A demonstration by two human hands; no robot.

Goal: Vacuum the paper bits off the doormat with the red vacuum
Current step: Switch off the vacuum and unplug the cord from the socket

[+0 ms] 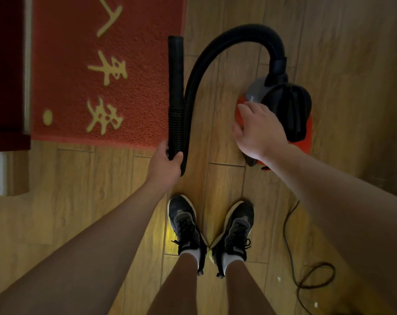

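Okay, left hand [168, 162] grips the ribbed near end of the black nozzle tube [176, 71], fingers clamped round it. The tube points away from the person and runs along the right edge of the red doormat [79, 76] with gold characters. The black hose [238, 35] loops from the tube up and over to the red vacuum [305, 133], which stands on the wood floor [352, 64] right of the mat. Right hand [258, 130] rests on the vacuum's red body, fingers apart and relaxed, no clear grip. A black cord [311, 278] coils on the floor lower right, with a few white paper bits [279, 279] near it. Black shoes [185, 223] stand below the hands. No bits can be made out on the mat.
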